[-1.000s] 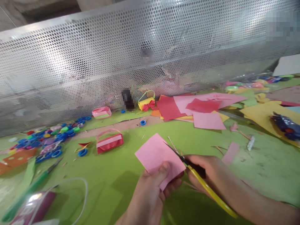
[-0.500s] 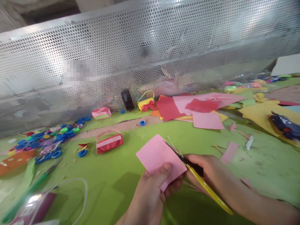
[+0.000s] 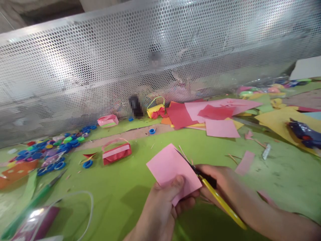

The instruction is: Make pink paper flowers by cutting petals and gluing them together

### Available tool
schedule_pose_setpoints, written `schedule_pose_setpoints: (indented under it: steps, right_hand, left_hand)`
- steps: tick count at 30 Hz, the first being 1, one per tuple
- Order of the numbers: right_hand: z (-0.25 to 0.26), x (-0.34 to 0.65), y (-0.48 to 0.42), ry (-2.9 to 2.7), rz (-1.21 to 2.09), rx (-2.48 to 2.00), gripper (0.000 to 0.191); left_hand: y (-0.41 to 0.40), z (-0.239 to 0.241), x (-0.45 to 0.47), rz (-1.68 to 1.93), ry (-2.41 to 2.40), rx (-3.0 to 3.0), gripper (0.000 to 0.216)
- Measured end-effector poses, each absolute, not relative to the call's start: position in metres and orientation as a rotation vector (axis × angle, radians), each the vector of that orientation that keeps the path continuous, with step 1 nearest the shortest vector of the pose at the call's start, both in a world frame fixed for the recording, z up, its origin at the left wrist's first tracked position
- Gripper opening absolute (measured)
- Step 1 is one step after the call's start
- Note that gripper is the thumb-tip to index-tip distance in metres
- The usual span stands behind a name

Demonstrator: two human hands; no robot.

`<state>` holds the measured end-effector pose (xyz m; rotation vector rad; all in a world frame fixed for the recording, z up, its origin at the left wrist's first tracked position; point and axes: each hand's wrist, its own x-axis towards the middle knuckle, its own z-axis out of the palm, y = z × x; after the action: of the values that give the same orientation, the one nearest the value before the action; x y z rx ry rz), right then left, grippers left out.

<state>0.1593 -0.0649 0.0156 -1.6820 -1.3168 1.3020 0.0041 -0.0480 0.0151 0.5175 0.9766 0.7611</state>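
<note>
My left hand [image 3: 164,207] pinches the near corner of a pink paper square [image 3: 170,165], thumb on top, holding it above the green table. My right hand [image 3: 225,185] grips yellow-handled scissors [image 3: 215,197]. Their dark blades lie along the right edge of the pink square. Both hands are closed on what they hold.
A perforated metal panel [image 3: 150,60] walls off the back of the green table [image 3: 288,174]. Coloured paper sheets [image 3: 213,117] lie at the back right. Small paper baskets [image 3: 116,152] and several bottle caps [image 3: 50,150] sit to the left. Green-handled scissors [image 3: 37,197] lie near the left front.
The pink square and both hands have shifted very slightly; the scissors stay along the paper's right edge.
</note>
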Motion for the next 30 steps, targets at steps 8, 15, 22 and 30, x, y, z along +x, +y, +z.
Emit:
schedule_pose_setpoints:
  steps: [8, 15, 22, 30]
  right_hand:
    - [0.026, 0.161, -0.064, -1.282, 1.351, -1.743, 0.026]
    - [0.024, 0.164, -0.065, -1.129, 1.504, -1.708, 0.031]
    - [0.040, 0.158, -0.063, -1.003, 1.562, -1.615, 0.029]
    - [0.031, 0.159, -0.064, -0.922, 1.490, -1.585, 0.028]
  left_hand:
    - [-0.050, 0.016, 0.005, 0.739, 1.043, 0.504, 0.026]
    - [-0.049, 0.012, 0.003, 0.785, 1.030, 0.554, 0.025]
    - [-0.050, 0.012, 0.004, 0.784, 1.002, 0.597, 0.025]
    - [-0.048, 0.020, 0.000, 0.693, 1.028, 0.590, 0.027]
